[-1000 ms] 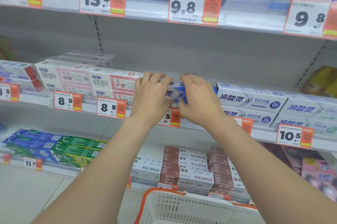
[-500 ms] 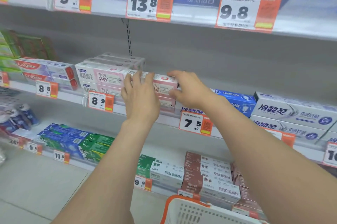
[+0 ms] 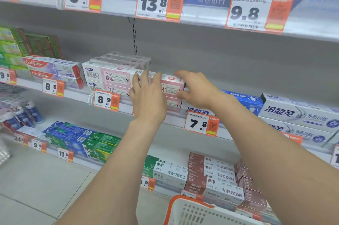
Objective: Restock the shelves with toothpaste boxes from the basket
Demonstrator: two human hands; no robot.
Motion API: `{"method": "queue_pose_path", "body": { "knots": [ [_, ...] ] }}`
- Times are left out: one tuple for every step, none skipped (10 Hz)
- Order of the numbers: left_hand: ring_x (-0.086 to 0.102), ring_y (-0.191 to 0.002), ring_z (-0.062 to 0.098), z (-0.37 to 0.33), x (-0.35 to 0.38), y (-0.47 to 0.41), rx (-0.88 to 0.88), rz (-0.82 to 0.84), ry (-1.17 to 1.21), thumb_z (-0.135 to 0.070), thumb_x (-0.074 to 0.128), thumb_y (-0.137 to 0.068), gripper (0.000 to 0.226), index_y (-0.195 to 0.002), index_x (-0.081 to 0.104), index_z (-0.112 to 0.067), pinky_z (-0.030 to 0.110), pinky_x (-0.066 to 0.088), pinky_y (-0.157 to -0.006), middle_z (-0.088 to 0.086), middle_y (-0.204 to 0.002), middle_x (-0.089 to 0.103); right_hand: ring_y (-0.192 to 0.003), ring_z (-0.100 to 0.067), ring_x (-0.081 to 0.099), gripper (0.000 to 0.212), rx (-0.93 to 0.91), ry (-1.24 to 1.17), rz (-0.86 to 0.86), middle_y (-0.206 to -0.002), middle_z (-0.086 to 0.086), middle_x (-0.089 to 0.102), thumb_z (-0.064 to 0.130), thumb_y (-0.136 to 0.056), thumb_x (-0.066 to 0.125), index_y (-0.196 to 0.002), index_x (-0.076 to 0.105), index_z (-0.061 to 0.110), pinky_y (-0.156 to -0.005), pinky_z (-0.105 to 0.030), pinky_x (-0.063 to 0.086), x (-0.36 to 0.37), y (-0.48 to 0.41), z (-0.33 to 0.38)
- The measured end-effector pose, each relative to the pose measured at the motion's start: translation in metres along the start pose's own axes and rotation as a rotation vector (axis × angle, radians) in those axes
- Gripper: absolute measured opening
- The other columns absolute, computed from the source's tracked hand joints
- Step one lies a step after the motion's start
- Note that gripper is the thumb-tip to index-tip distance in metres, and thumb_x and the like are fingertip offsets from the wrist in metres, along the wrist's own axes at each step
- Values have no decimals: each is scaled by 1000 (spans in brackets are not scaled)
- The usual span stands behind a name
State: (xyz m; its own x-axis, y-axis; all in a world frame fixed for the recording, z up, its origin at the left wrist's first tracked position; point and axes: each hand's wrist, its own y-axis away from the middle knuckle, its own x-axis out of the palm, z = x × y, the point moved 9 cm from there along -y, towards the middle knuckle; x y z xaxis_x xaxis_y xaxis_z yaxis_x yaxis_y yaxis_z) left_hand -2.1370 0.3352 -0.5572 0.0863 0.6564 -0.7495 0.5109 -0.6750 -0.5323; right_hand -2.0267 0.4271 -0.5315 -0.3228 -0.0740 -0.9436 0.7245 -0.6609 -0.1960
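Left hand flat over pink toothpaste box hiding its front, right hand pinching its end, basket cropped

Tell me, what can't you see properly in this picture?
All in the head view:
- What is inside the basket: the bottom edge cuts it off, and only the rim and wall show.
- Most of the print on the pink box: the left hand covers it.
- The price tag at the right edge: the frame cuts off its number.
- The small print on the 13.8 tag: too blurred to read.
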Motion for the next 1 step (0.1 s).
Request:
{"method": "queue_pose_path", "body": {
  "knots": [
    [38, -139, 36, -15, -11, 6, 61, -87, 171, -14, 67, -92, 56, -146, 53, -21, 53, 41, -107, 10, -151, 45, -133, -34, 46, 60, -33, 44, -276, -141, -13, 50, 27, -97, 64, -152, 44, 14, -110, -47, 41, -16, 12, 1]
  ]
}}
